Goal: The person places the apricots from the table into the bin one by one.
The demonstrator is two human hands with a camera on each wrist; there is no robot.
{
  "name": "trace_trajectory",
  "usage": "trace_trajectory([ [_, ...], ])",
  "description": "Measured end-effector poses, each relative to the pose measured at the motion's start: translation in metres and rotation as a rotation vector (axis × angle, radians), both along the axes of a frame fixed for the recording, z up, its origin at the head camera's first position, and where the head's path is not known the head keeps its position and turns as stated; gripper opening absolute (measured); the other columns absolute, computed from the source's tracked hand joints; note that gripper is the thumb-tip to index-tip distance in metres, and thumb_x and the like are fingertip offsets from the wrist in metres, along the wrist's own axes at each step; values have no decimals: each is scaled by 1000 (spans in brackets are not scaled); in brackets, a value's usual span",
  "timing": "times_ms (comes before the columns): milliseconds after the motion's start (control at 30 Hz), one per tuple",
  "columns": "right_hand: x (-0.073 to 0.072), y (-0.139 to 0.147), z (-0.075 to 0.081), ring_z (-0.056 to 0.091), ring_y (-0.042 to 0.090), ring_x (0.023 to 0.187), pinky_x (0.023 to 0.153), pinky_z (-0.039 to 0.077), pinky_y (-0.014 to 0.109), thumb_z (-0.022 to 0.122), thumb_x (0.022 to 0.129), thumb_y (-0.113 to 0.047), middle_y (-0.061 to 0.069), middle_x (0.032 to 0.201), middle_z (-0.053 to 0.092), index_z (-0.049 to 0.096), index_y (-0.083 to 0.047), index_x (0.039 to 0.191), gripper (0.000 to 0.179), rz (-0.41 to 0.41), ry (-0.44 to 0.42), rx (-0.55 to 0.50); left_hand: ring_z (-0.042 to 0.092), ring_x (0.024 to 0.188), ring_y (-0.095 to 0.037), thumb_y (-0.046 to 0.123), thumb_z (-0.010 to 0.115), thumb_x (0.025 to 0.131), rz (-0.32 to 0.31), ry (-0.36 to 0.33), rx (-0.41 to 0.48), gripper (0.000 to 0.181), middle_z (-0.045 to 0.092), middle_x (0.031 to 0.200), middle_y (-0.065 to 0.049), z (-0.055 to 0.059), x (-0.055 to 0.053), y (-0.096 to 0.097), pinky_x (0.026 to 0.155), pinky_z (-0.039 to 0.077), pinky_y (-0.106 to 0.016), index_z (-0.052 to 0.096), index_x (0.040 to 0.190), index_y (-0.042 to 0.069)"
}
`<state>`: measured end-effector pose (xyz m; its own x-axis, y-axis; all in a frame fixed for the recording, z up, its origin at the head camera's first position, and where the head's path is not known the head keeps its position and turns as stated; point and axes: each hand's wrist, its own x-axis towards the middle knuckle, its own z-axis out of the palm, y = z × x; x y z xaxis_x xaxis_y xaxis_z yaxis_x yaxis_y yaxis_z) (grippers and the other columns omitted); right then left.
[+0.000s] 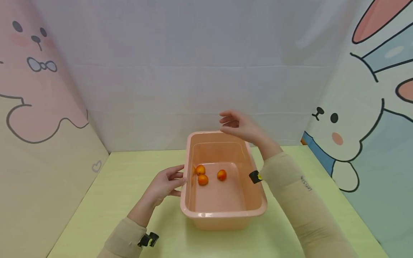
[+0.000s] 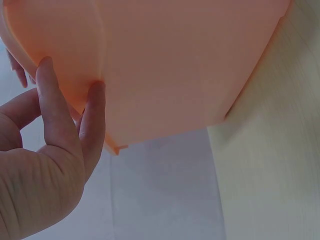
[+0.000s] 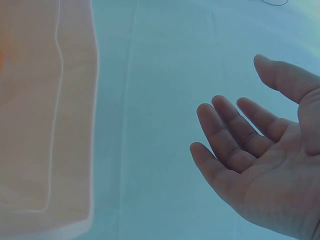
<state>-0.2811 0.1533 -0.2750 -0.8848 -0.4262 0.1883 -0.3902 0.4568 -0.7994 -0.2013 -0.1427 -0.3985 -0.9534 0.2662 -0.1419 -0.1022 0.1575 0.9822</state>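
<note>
A peach-coloured plastic basin (image 1: 222, 215) stands on the table. Three small round orange-red fruits lie on its floor: two close together at the left, one fruit (image 1: 200, 170) behind another (image 1: 203, 180), and a separate fruit (image 1: 221, 175) near the middle. My left hand (image 1: 167, 182) is at the basin's left side. In the left wrist view, its fingertips (image 2: 96, 95) touch the outer wall below the rim, fingers fairly straight. Above the basin's far right corner hovers my right hand (image 1: 243, 125), fingers loosely bent. Nothing is in its palm in the right wrist view.
The pale green tabletop (image 1: 129, 172) extends to both sides of the basin. Behind it hangs a plain white curtain (image 1: 193, 71). Cartoon-printed panels stand at the left (image 1: 42, 89) and right (image 1: 361, 125). Both wrists carry small black devices over beige sleeves.
</note>
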Motion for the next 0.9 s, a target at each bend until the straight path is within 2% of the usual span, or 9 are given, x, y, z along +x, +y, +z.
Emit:
trace_trajectory([
  [267,21,24,5,54,29,120,106,43,45,69,95,-17,15,132,56,46,-5,144,55,18,55,7,70,96,-32,4,66,95,2,2,-5,59,60,124,-23,0,-1,-1,69,61,-44,41,148,-3],
  [433,33,38,-2,54,30,121,107,42,47,68,96,-16,17,133,56,46,-3,144,54,14,78,8,70,96,-32,5,66,95,9,-4,-7,59,60,123,-23,-1,-1,-1,69,61,-44,42,148,-1],
  [667,44,66,-28,54,32,123,109,40,51,66,97,-13,17,135,55,46,-2,143,51,-52,76,-18,70,96,-33,4,66,94,19,2,-10,59,60,123,-24,-1,0,-1,69,61,-44,42,148,-2],
  [900,50,96,-70,52,33,126,108,40,51,65,98,-17,17,138,54,44,-4,145,53,-135,33,-34,70,96,-32,4,66,95,7,-1,1,59,60,124,-24,0,0,-1,69,61,-44,42,148,-2],
])
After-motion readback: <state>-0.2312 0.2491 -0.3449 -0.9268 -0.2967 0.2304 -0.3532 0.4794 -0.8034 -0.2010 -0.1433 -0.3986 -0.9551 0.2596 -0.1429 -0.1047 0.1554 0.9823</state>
